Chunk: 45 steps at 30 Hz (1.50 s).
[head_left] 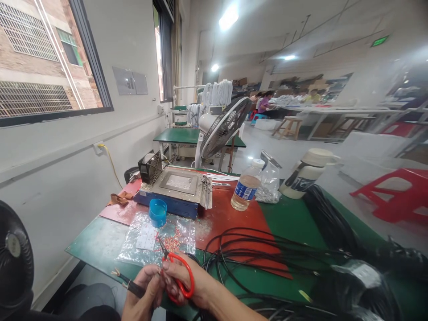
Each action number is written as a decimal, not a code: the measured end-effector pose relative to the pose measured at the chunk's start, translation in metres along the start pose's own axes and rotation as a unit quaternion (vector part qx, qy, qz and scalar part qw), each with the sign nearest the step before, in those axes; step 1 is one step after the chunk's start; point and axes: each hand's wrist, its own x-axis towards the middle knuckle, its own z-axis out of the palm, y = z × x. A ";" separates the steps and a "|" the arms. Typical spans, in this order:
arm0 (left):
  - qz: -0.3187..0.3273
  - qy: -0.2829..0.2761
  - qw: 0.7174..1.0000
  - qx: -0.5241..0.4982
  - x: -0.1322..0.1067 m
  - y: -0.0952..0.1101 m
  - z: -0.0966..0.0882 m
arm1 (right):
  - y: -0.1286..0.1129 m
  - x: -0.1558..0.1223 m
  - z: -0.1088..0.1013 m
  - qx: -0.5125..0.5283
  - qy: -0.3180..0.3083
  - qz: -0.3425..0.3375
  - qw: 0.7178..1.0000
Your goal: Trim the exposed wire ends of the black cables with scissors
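At the bottom middle of the view, my left hand is closed around a black cable whose stripped end, with bare wires, points to the left. My right hand grips red-handled scissors; their short blades point up and left over a clear plastic bag. Both hands hover at the near edge of the green table. A tangle of black cables spreads to the right of my hands.
On the table stand a blue cup, a blue-based metal machine with a small fan, a water bottle, a bag of small parts and a white jug. A standing fan is behind. A red stool is right. People work far back.
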 end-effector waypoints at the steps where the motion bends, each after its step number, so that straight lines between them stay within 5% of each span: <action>1: -0.001 -0.003 1.000 -0.004 0.000 0.000 -0.001 | 0.001 0.001 0.000 0.001 0.004 0.003 1.000; 22: -0.008 -0.020 0.999 -0.024 0.000 0.000 0.002 | 0.003 0.001 0.001 0.024 0.016 0.018 0.999; 28: -0.028 0.030 0.998 -0.053 0.006 -0.002 -0.006 | 0.000 0.001 0.002 -0.132 0.088 -0.049 0.986; 30: -0.062 0.069 0.990 -0.103 0.007 0.003 -0.006 | 0.000 0.000 0.000 -0.283 0.155 -0.143 0.936; 31: -0.078 0.091 0.984 -0.128 0.007 0.005 -0.006 | 0.001 -0.001 -0.001 -0.373 0.174 -0.215 0.886; 35: -0.130 0.139 0.958 -0.214 0.004 0.014 -0.005 | 0.000 -0.006 0.000 -0.628 0.097 -0.497 0.591; 37: -0.152 0.152 0.944 -0.248 0.002 0.017 -0.003 | -0.002 -0.009 0.004 -0.675 0.045 -0.536 0.505; 41: -0.183 0.167 0.928 -0.279 -0.005 0.023 0.005 | -0.004 -0.013 0.017 -0.717 0.008 -0.541 0.439; 45: -0.165 0.138 0.939 -0.268 -0.006 0.021 0.003 | -0.007 -0.016 0.024 -0.719 0.015 -0.549 0.425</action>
